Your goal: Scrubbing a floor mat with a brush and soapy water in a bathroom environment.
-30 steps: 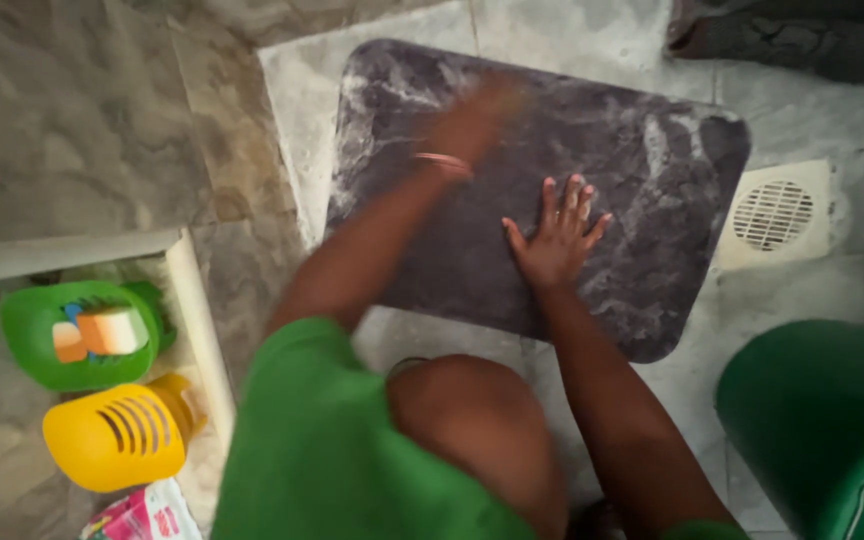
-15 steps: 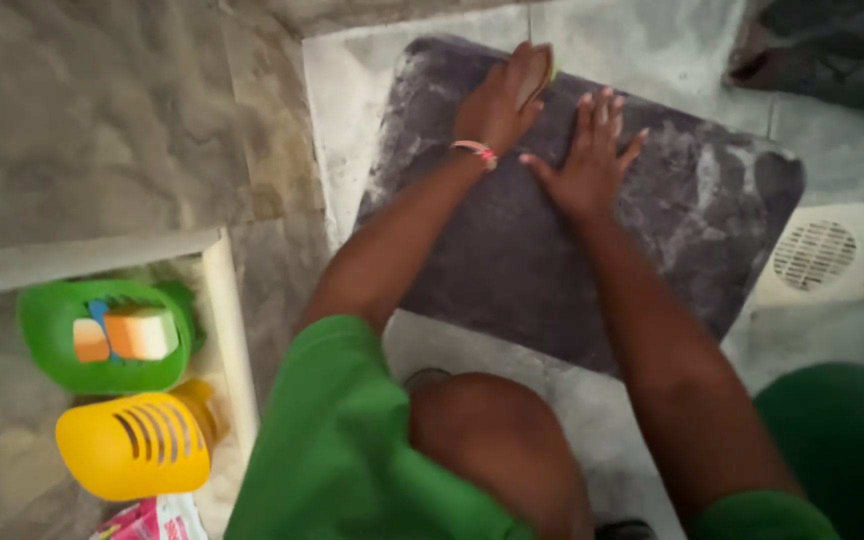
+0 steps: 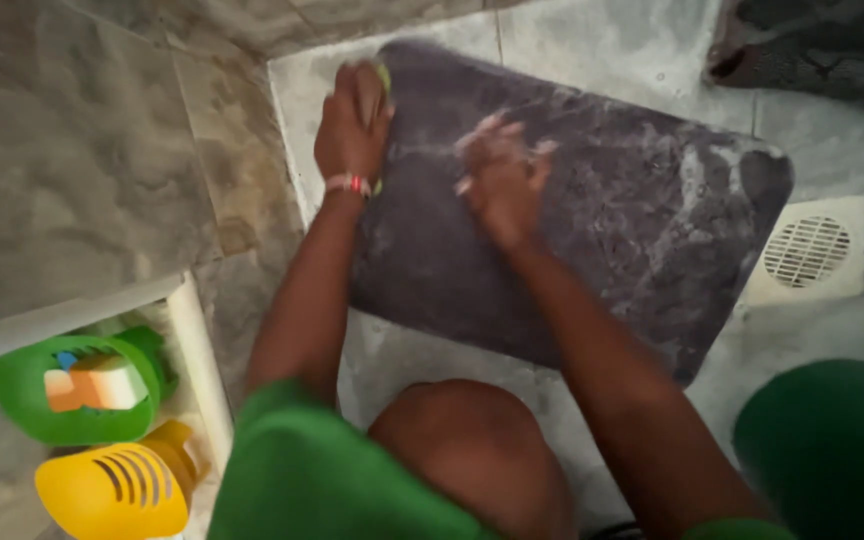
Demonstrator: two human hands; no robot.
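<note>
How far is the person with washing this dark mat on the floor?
Looks done: white soap streaks cover much of the mat, mostly its middle and right side. In hand: the left hand presses something with a yellow-green edge, probably a scrubber, on the mat's far left corner, while the soapy right hand rests on the mat. Left: the near left part looks plain dark, and no suds seem rinsed toward the floor drain.

Left hand (image 3: 353, 120) on a green-edged scrubber, right hand (image 3: 501, 180) flat on sudsy grey mat (image 3: 642, 220).
</note>
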